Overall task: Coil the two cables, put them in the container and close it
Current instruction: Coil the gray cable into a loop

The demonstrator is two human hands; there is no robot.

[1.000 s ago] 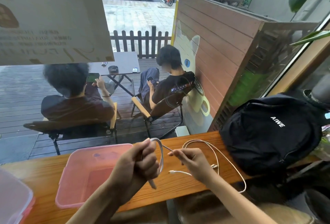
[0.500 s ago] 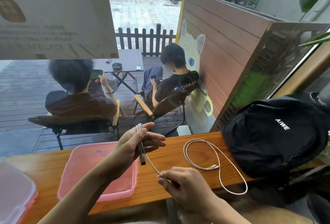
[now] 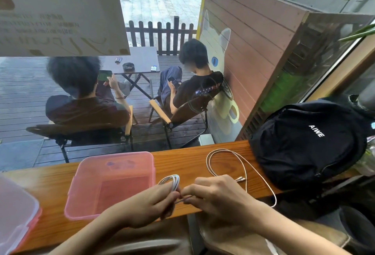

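My left hand (image 3: pixel 154 206) grips a white cable coiled into small loops (image 3: pixel 172 181), just right of the open pink container (image 3: pixel 113 185). My right hand (image 3: pixel 215 198) pinches the free end of the same cable, fingertips touching those of the left hand. A second white cable (image 3: pixel 241 165) lies loose in a wide loop on the wooden counter (image 3: pixel 182 159), right of my hands; its far end runs to the counter's front edge. The pink lid (image 3: pixel 16 214) rests at the far left, apart from the container.
A black backpack (image 3: pixel 308 143) takes up the right end of the narrow counter. A window pane stands right behind the counter, with two seated persons on a deck outside. A paper sign (image 3: pixel 60 11) hangs on the glass at upper left.
My left hand came down from a raised position to counter level with the coil. My right hand moved up and left to meet it, and the slack cable between them is gone.
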